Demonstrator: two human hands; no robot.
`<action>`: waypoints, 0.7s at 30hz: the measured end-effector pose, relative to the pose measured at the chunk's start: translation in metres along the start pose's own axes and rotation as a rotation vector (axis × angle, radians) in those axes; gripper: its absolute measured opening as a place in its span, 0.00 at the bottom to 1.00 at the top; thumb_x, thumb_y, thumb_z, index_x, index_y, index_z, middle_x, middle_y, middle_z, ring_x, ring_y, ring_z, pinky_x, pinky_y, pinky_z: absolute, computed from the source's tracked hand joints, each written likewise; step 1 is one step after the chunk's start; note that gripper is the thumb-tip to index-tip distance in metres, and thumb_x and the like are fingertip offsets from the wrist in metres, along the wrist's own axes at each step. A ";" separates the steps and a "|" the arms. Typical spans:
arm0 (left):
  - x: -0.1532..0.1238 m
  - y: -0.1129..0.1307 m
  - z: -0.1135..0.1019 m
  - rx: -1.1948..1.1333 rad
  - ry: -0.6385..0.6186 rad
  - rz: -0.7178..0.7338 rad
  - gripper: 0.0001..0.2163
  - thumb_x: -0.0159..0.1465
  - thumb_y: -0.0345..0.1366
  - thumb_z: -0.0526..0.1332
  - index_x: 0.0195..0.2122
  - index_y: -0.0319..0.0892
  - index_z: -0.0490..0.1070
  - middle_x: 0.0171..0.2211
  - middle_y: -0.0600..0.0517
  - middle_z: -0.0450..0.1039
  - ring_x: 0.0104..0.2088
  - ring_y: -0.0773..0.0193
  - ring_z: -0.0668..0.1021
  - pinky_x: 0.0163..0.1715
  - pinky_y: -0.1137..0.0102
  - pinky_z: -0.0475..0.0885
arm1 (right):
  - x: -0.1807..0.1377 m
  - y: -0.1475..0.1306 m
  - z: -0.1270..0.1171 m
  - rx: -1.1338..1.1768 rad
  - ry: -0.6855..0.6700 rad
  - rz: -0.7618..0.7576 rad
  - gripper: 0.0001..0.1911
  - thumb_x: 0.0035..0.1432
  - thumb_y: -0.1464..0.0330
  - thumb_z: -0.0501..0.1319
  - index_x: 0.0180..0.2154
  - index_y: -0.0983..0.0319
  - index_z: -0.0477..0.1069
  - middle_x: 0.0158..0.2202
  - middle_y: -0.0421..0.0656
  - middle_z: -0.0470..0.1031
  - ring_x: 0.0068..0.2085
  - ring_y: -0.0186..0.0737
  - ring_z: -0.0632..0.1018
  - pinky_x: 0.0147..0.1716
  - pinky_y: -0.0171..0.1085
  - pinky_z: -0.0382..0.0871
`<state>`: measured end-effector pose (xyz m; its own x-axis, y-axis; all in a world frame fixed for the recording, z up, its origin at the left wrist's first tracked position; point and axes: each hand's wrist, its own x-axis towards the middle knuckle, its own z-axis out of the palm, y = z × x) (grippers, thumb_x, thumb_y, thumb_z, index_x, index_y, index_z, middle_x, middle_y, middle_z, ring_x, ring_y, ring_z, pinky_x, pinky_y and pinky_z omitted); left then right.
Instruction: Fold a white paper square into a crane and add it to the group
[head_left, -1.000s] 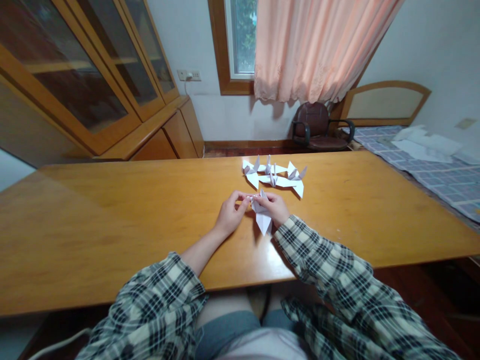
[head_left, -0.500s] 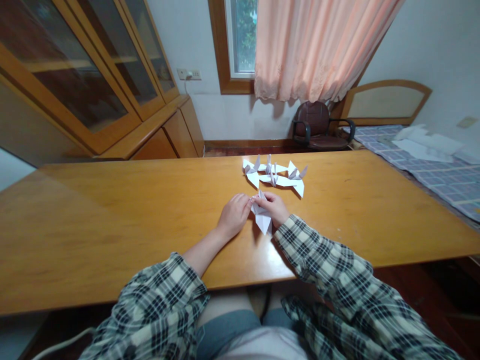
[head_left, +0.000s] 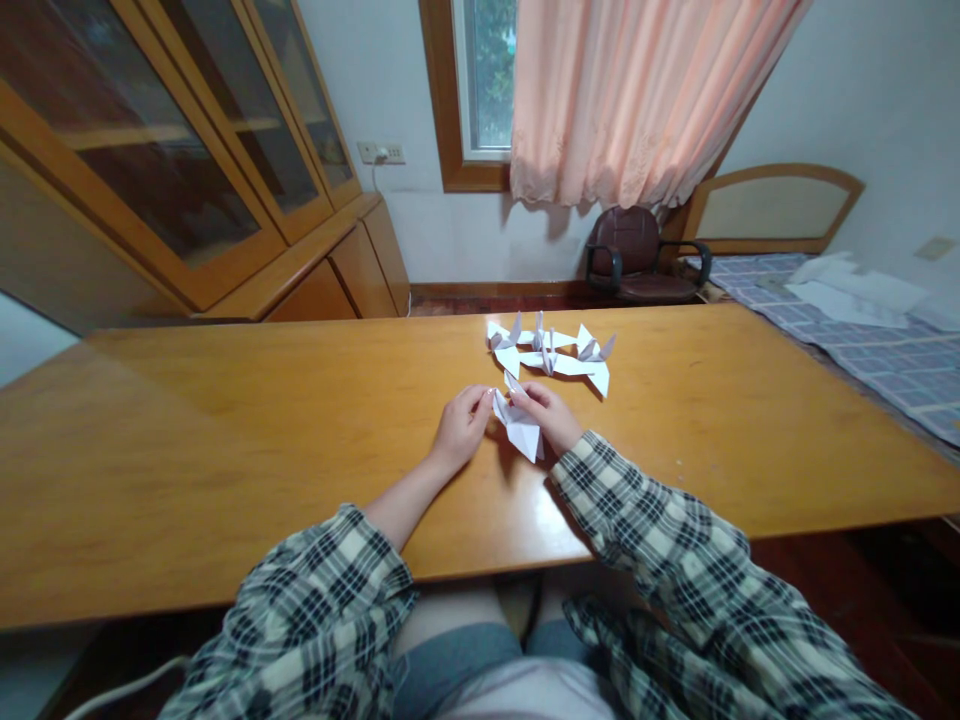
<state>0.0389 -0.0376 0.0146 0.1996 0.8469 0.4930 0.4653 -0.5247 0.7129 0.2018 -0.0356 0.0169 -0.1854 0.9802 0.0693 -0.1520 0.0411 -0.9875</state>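
A partly folded white paper figure [head_left: 520, 426] is held just above the wooden table [head_left: 225, 440]. My left hand [head_left: 463, 427] pinches its left tip with the fingers closed. From the right side, my right hand [head_left: 551, 415] grips the body of the same paper. Both arms wear plaid sleeves. Just beyond the hands lie three finished white paper cranes [head_left: 550, 354] in a row on the table.
A wooden cabinet with glass doors [head_left: 187, 170] stands at the left. Behind the table are a dark office chair [head_left: 637, 255], a window with a pink curtain [head_left: 637, 90], and a bed with papers on it [head_left: 862, 310] at the right.
The paper figure has turned a little, with its left tip drawn out between my left fingers. Both hands stay in nearly the same place.
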 end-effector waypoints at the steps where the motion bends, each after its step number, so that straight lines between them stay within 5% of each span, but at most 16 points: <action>1: 0.000 0.000 -0.001 -0.006 0.013 -0.007 0.15 0.68 0.42 0.49 0.29 0.41 0.68 0.27 0.53 0.69 0.30 0.66 0.71 0.32 0.71 0.66 | -0.001 -0.001 -0.001 -0.039 -0.044 0.004 0.20 0.45 0.52 0.67 0.30 0.62 0.73 0.27 0.38 0.72 0.31 0.34 0.71 0.32 0.33 0.65; 6: 0.001 -0.003 -0.002 -0.027 0.029 -0.014 0.14 0.67 0.41 0.50 0.30 0.41 0.69 0.27 0.52 0.70 0.30 0.66 0.72 0.32 0.72 0.67 | -0.004 0.001 -0.003 -0.173 -0.201 0.082 0.22 0.45 0.52 0.67 0.30 0.66 0.74 0.25 0.40 0.73 0.27 0.34 0.71 0.28 0.34 0.63; 13: 0.001 -0.004 -0.002 -0.198 0.035 -0.084 0.16 0.67 0.42 0.49 0.34 0.40 0.74 0.33 0.49 0.76 0.34 0.63 0.76 0.36 0.69 0.70 | -0.003 0.010 -0.006 -0.349 -0.159 0.009 0.22 0.50 0.53 0.63 0.33 0.67 0.75 0.26 0.42 0.74 0.28 0.35 0.71 0.28 0.34 0.63; 21: 0.002 0.007 0.001 -0.199 0.061 -0.236 0.14 0.61 0.45 0.59 0.29 0.39 0.77 0.26 0.52 0.77 0.27 0.65 0.76 0.29 0.72 0.69 | -0.005 0.010 0.000 -0.521 -0.148 -0.060 0.21 0.52 0.53 0.61 0.29 0.67 0.75 0.22 0.40 0.70 0.25 0.33 0.67 0.25 0.32 0.60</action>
<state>0.0434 -0.0399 0.0204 0.0515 0.9437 0.3268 0.3137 -0.3260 0.8918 0.2016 -0.0400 0.0065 -0.3312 0.9372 0.1093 0.3277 0.2229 -0.9181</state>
